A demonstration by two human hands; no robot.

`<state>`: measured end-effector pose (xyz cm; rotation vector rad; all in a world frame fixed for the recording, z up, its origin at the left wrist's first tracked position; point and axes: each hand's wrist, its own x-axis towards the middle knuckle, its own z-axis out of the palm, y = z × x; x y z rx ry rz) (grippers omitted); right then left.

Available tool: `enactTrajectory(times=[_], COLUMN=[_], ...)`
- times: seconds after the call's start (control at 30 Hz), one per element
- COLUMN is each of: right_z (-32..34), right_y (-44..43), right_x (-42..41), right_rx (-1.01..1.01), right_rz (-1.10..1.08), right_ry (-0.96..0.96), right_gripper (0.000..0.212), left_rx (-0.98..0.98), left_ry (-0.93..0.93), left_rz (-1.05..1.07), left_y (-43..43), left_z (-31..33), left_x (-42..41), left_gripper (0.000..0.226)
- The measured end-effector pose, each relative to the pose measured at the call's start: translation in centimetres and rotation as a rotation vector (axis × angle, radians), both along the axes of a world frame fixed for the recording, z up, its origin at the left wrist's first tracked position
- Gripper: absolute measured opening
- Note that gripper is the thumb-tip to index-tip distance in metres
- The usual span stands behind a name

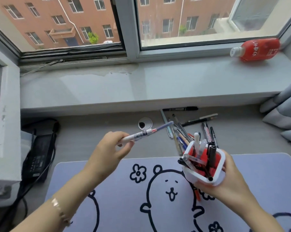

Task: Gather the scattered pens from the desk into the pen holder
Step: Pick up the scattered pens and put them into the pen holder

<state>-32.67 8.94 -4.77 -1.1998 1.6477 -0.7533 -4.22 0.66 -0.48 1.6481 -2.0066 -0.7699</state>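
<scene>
On the mat point(108, 190) nearest the viewer, the holder point(203, 166) is gripped in the right hand point(228, 186) and tilted, its mouth leaned toward the left, with the fingers wrapped around its far side and underside; it is judged to be lifted off the mat, though contact cannot be ruled out. It is already crowded with pens lying crosswise over the rim, so a spill could be caused by any further tilt, and a new pen could be blocked or could knock one of the loose ones out. A red pen point(198, 195) is seen just below the holder, partly hidden by the hand. The left hand point(109, 149) is raised over the counter point(84, 136), well apart from the holder, wrist bent, and its grip is pinched on the lower end of a white pen point(141, 133) between thumb and fingers. The pen is held by one end only, its tip pointed up and right toward the pile, so it could pivot or slip if swung quickly. Farther back, a pile point(188, 129) of pens is left scattered on the counter, just beyond the holder. On the sill point(141, 84) a red bottle point(256, 49) is laid on its side.
</scene>
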Motion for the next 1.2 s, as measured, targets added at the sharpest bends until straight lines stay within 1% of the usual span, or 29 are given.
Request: enactTrajectory(times=[0.07,0.13,0.2,0.27,0.3,0.33,0.4,0.47,0.5,0.53,0.57,0.6,0.67,0.73,0.8,0.83,0.87,0.9,1.0,1.07,1.13,1.17,1.2], right_z=[0.0,0.1,0.5,0.9,1.2,1.5,2.0,2.2,2.1,1.9,1.7,1.5,1.4,1.4,1.4,1.4,1.4,1.3,1.4,1.5,1.6,1.6,1.6], right_y=[0.3,0.6,0.9,1.1,1.2,1.3,1.5,1.6,1.6,1.7,1.9,2.1,2.6,3.0,3.1,3.1,3.1,3.1,3.1,3.1,3.1,3.1,3.1], right_x=[0.1,0.3,0.9,1.5,1.8,2.1,2.8,3.3,3.5,3.5,3.4,3.3,2.9,2.5,2.2,2.2,2.2,2.3,2.6,2.8,2.9,3.0,3.0], right_rx=[-0.01,-0.033,-0.045,-0.065,-0.085,-0.111,-0.149,-0.164,-0.159,-0.151,-0.136,-0.118,-0.099,-0.103,-0.102,-0.1,-0.095,-0.091,-0.097,-0.107,-0.109,-0.111,-0.112], right_rz=[0.021,0.031,0.035,0.053,0.074,0.095,0.121,0.141,0.146,0.144,0.131,0.111,0.078,0.064,0.045,0.04,0.04,0.039,0.041,0.053,0.061,0.066,0.074], right_ry=[0.011,0.023,0.016,0.028,0.041,0.046,0.049,0.058,0.064,0.06,0.043,0.017,-0.034,-0.049,-0.065,-0.082,-0.091,-0.091,-0.107,-0.106,-0.105,-0.102,-0.097], right_gripper=[0.086,0.087,0.086,0.087,0.088,0.088,0.087,0.084,0.081,0.078,0.077,0.078,0.082,0.085,0.085,0.084,0.084,0.084,0.083,0.083,0.083,0.084,0.086], left_rx=[-0.044,-0.029,-0.048,-0.158,-0.176,-0.167,-0.109,-0.116,-0.125,-0.117,-0.095,-0.049,0.075,0.095,0.152,0.2,0.236,0.253,0.218,0.206,0.245,0.259,0.259], left_ry=[0.053,0.019,-0.124,-0.303,-0.394,-0.486,-0.64,-0.687,-0.656,-0.592,-0.488,-0.323,0.097,0.521,0.83,0.938,1.013,1.039,1.038,1.129,1.227,1.222,1.168], left_rz=[-0.056,-0.142,-0.25,-0.393,-0.454,-0.49,-0.519,-0.552,-0.552,-0.532,-0.492,-0.419,-0.249,-0.075,0.065,0.102,0.124,0.135,0.238,0.333,0.387,0.39,0.381], left_y=[1.6,2.6,3.1,3.3,3.3,3.3,3.1,3.4,3.6,3.9,4.1,4.3,4.4,4.5,4.6,4.8,5.1,5.4,6.2,6.5,6.8,7.1,7.5], left_z=[3.7,6.4,7.7,8.2,8.4,8.3,7.8,7.8,7.5,7.2,6.9,6.8,6.6,6.2,5.8,5.6,5.3,5.0,4.6,4.4,4.2,4.0,3.7], left_x=[-0.3,-0.9,-1.9,-3.4,-4.2,-4.9,-6.6,-8.6,-9.3,-9.7,-9.7,-9.3,-8.2,-6.9,-5.7,-5.5,-5.4,-5.4,-6.1,-6.7,-7.5,-7.8,-8.2], left_gripper=[0.006,0.019,0.03,0.038,0.04,0.04,0.028,0.017,0.017,0.021,0.025,0.026,0.017,0.019,0.013,0.019,0.025,0.027,0.016,0.019,0.021,0.021,0.021])
